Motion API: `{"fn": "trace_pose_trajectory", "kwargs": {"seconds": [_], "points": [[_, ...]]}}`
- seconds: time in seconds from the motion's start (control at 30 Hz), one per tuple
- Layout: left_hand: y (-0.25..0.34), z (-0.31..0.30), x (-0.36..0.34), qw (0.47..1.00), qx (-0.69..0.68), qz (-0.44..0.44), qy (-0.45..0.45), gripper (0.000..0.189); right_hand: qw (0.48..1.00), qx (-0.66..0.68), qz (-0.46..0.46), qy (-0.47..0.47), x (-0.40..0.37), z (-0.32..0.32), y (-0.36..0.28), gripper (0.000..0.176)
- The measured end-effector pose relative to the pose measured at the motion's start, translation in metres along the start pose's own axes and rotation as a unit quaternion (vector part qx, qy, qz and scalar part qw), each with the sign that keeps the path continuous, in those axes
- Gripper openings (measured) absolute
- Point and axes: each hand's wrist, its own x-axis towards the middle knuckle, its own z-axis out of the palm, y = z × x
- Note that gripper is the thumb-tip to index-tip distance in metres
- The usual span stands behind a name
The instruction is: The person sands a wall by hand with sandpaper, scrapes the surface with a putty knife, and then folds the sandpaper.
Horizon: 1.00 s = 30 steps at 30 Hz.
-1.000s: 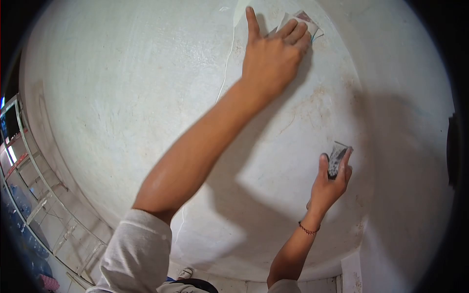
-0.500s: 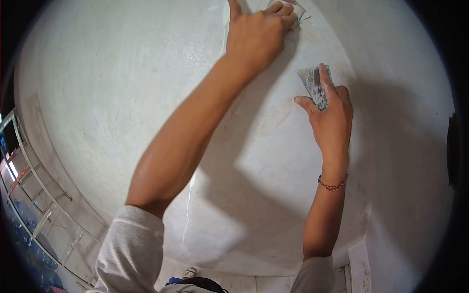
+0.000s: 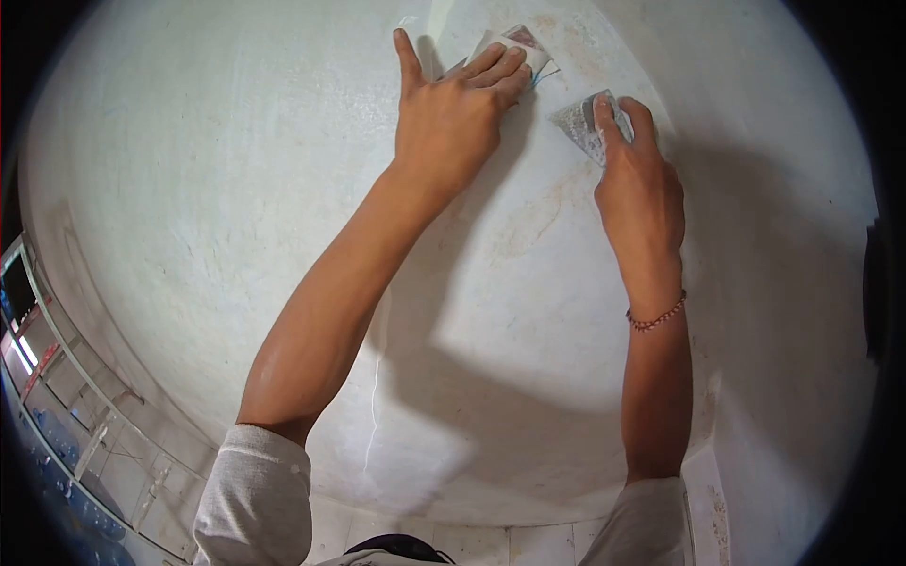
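Note:
My left hand [image 3: 448,123] presses a folded sheet of paper [image 3: 524,44] against the pale wall [image 3: 283,141]. The sheet is whitish with a dark reddish patch, and my fingers lie across it while the thumb sticks out to the left. Lower and to the right, my right hand [image 3: 642,189] grips a scraper [image 3: 578,121] with a flat, flared blade spotted with whitish residue. Its index and middle fingers rest over the blade, close to the wall; my hand hides the scraper's lower end.
A metal ladder-like frame [image 3: 71,354] stands at the far left, with blue plastic bottles [image 3: 57,443] behind it. To the right, the wall turns a corner. A thin crack [image 3: 374,406] runs down the lower wall, and pale floor tiles [image 3: 481,542] show at the bottom.
My left hand and the sheet have moved left and down across the wall. My right hand has risen slightly with the scraper, which has tilted to the left, and its fingers have shifted on it.

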Motion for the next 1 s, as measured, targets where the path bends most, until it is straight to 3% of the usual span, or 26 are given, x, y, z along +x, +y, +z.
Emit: {"fn": "trace_pose_trajectory", "kwargs": {"seconds": [0.13, 0.23, 0.3, 0.33, 0.4, 0.53, 0.6, 0.73, 0.8, 0.83, 0.9, 1.0], "points": [[-0.003, -0.002, -0.001, 0.999, -0.045, -0.013, -0.01, 0.036, 0.998, -0.028, -0.062, 0.001, -0.002, 0.007, 0.016, 0.041], [-0.002, 0.0, -0.001, 0.997, -0.071, -0.024, -0.006, 0.038, 0.994, -0.082, -0.077, 0.014, 0.004, 0.014, 0.017, 0.042], [0.0, 0.002, -0.005, 0.996, -0.083, -0.03, -0.007, 0.039, 0.995, -0.048, -0.079, 0.033, 0.014, 0.016, 0.016, 0.061], [0.001, 0.003, -0.005, 0.996, -0.085, -0.031, -0.009, 0.039, 0.995, -0.049, -0.079, 0.029, 0.016, 0.015, 0.017, 0.061], [-0.002, 0.003, -0.004, 0.992, -0.123, -0.019, 0.023, 0.034, 0.991, -0.033, -0.11, 0.066, 0.018, 0.013, 0.016, 0.042], [-0.008, 0.003, -0.004, 0.989, -0.143, -0.012, 0.021, 0.034, 0.991, -0.055, -0.109, 0.045, 0.016, 0.014, 0.016, 0.042], [-0.005, 0.005, -0.005, 0.992, -0.121, -0.008, 0.031, 0.034, 0.993, -0.072, -0.086, 0.034, 0.033, 0.013, 0.007, 0.063], [-0.006, 0.008, -0.006, 0.993, -0.108, -0.008, 0.043, 0.034, 0.992, -0.091, -0.083, -0.008, 0.02, 0.005, 0.007, 0.064], [-0.006, 0.012, -0.009, 0.99, -0.126, -0.005, 0.067, 0.032, 0.987, -0.106, -0.113, 0.043, 0.021, 0.01, 0.006, 0.043], [-0.005, 0.013, -0.01, 0.989, -0.128, -0.01, 0.067, 0.032, 0.986, -0.108, -0.116, 0.041, 0.024, 0.009, 0.004, 0.043], [-0.003, 0.015, -0.01, 0.989, -0.125, -0.021, 0.076, 0.03, 0.992, -0.108, -0.069, -0.002, 0.03, 0.005, -0.003, 0.061], [-0.003, 0.016, -0.011, 0.986, -0.141, -0.018, 0.087, 0.029, 0.993, -0.104, -0.061, 0.008, 0.021, 0.008, -0.003, 0.059]]}}
